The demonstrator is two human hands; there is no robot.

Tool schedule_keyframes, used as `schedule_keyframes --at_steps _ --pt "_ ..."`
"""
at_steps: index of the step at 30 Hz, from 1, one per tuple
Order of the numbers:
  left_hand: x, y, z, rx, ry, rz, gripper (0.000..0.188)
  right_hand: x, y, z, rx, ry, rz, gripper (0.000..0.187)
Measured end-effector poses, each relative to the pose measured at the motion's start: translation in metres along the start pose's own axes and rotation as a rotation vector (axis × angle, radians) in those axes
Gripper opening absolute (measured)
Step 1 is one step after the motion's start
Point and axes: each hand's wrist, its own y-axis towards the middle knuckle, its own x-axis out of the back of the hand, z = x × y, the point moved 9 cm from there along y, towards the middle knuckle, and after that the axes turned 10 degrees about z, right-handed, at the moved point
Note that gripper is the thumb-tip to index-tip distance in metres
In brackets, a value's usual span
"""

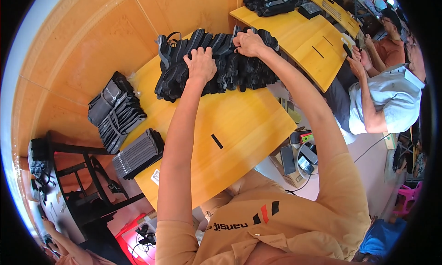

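Half-curled fingers of the left hand [201, 66] rest on black gloves [230, 72] rowed across the yellow table's [248, 127] far end; the right hand [249, 43] curls tighter, both grips unclear; even, gentle pressure should best align them

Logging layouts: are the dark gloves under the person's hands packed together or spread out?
Packed together: the dark gloves overlap in one dense row across the table, left hand and right hand on them.

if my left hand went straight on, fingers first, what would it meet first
Your left hand would likely meet more of the black pile first, then the wall behind; depth is unclear.
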Motion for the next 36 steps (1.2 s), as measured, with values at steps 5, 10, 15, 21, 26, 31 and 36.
schedule_keyframes --at_steps 5,10,15,21,26,31,36 --pt "0.005 0.002 -0.004 0.033 -0.035 -0.029 0.024 -0.003 -0.010 0.005 0.040 0.034 -0.102 0.016" --pt "0.005 -0.004 -0.010 0.026 0.115 -0.258 0.039 -0.010 -0.022 0.007 -0.004 0.045 -0.020 0.018" --pt "0.007 -0.008 -0.015 0.011 0.147 -0.342 0.047 -0.010 -0.037 0.001 -0.004 0.156 -0.084 0.025" --pt "0.006 -0.005 -0.002 0.039 0.082 -0.311 0.051 -0.003 -0.073 0.009 -0.055 0.316 -0.276 0.033" --pt "0.006 -0.006 0.003 0.018 -0.011 -0.304 0.054 0.001 -0.108 0.028 0.041 0.275 -0.405 0.028" --pt "0.005 -0.010 -0.007 -0.009 0.000 -0.230 0.054 -0.002 -0.133 0.036 0.041 0.237 -0.413 0.022" --pt "0.001 -0.025 -0.003 0.006 -0.016 -0.278 0.046 -0.008 -0.137 0.041 0.025 0.176 -0.423 0.021"
